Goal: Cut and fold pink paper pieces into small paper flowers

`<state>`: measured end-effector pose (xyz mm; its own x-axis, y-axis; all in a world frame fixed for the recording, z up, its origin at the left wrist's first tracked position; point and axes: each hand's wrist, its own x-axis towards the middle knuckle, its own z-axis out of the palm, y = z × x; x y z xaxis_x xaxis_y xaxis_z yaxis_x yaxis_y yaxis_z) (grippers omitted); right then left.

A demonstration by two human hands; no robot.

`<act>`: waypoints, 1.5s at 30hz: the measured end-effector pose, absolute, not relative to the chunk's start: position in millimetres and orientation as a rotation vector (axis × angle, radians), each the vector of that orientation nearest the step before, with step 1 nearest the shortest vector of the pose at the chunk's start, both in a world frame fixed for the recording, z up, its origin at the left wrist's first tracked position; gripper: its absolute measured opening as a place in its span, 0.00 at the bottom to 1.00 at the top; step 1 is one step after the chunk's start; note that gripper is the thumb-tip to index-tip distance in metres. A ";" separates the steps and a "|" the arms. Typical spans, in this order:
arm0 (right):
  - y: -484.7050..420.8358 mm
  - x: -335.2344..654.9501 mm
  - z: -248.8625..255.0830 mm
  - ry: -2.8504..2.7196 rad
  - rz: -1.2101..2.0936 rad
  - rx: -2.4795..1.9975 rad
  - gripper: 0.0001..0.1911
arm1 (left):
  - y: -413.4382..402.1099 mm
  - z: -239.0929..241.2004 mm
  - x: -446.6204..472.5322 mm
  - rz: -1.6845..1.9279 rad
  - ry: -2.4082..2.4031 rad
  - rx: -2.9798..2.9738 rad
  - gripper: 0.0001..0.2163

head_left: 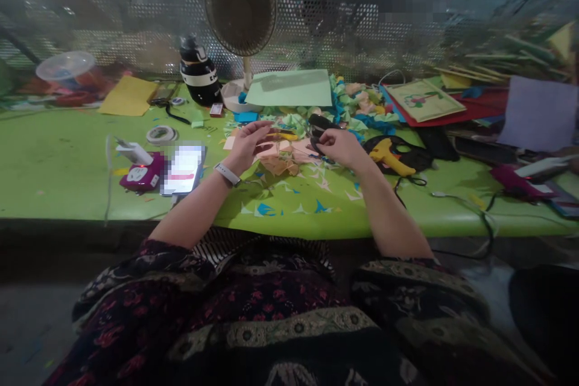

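My right hand point(340, 146) is closed on a pair of black-handled scissors point(322, 123), whose blades point left and show only faintly. My left hand point(252, 143), a white band at its wrist, pinches a small yellow paper piece point(287, 136) between thumb and fingers. Part of that piece is blurred, and its exact shape cannot be made out. Under the hands lie pale pink paper point(266, 151) and orange-brown paper scraps point(279, 165). Small white and blue offcuts point(320, 205) are scattered on the green tabletop point(289, 226) nearer to me.
Behind the hands stand a fan point(240, 3), a black bottle point(201, 78) and a heap of crumpled paper point(357, 102) beside a light green sheet point(289, 87). A phone point(182, 170) and purple power socket point(142, 175) lie left; a yellow glue gun point(392, 158) and cables lie right.
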<state>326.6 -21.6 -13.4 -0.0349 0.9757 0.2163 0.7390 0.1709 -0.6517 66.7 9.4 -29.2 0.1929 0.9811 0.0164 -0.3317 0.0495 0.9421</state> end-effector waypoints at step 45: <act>-8.1 284.3 7.9 -2.424 0.192 -1.485 0.13 | 8.8 -31.2 69.0 1.214 0.969 1.148 0.03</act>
